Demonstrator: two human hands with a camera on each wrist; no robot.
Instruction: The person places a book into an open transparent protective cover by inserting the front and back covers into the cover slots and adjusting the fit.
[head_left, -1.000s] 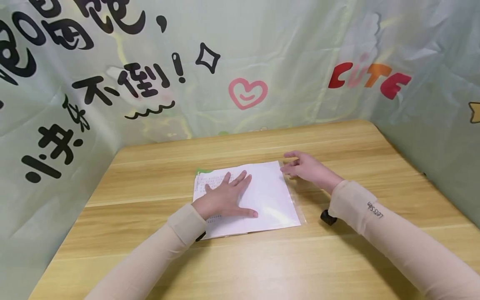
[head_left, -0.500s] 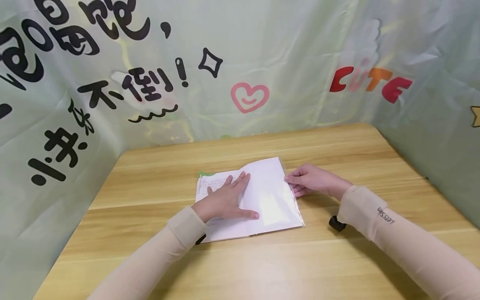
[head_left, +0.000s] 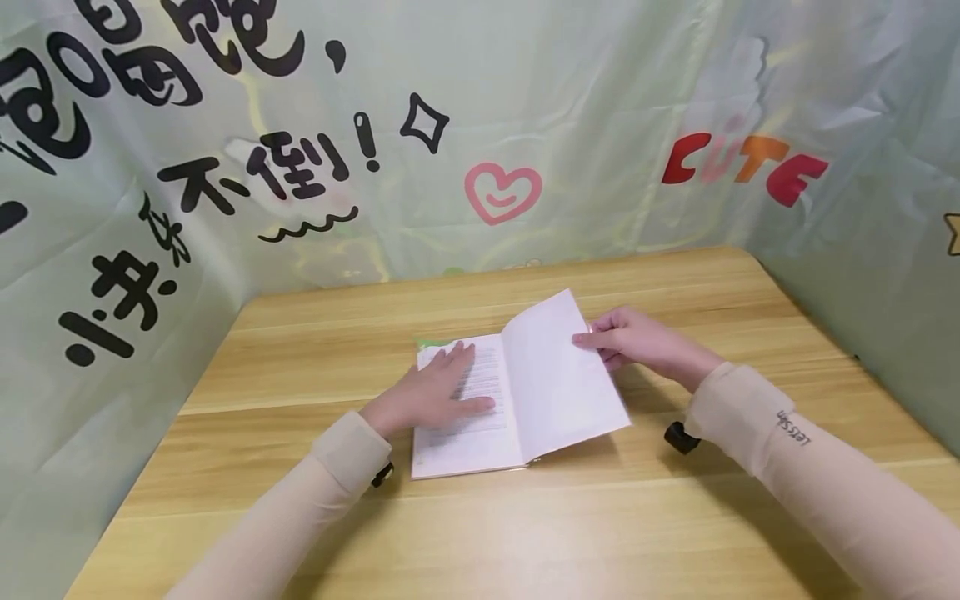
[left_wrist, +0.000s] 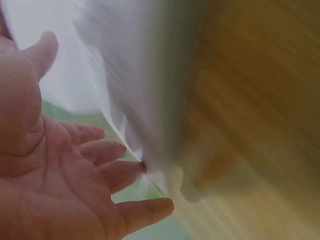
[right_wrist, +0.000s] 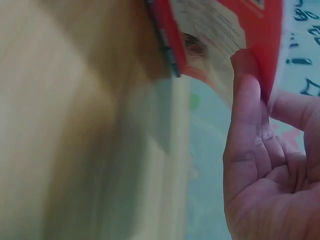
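An open book [head_left: 468,450] lies on the table, with printed text on its left page. My left hand [head_left: 431,396] is over that page with fingers spread and thumb out to the side; in the left wrist view the left hand's palm [left_wrist: 55,165] and the blurred page edges [left_wrist: 117,65] show. My right hand [head_left: 645,340] pinches the outer edge of the book's white right-hand cover [head_left: 555,367], which is raised at an angle off the table. The right wrist view shows the cover's red printed outside [right_wrist: 260,30] between the right hand's thumb and fingers [right_wrist: 245,95].
The wooden table [head_left: 480,533] reaches to a pale fabric backdrop [head_left: 585,192] with black lettering and a pink heart at the back. More of the fabric hangs along both sides.
My right hand has gone from beside the book to gripping its right-hand cover, which has risen. The left hand has shifted slightly left, and more of the printed left page shows.
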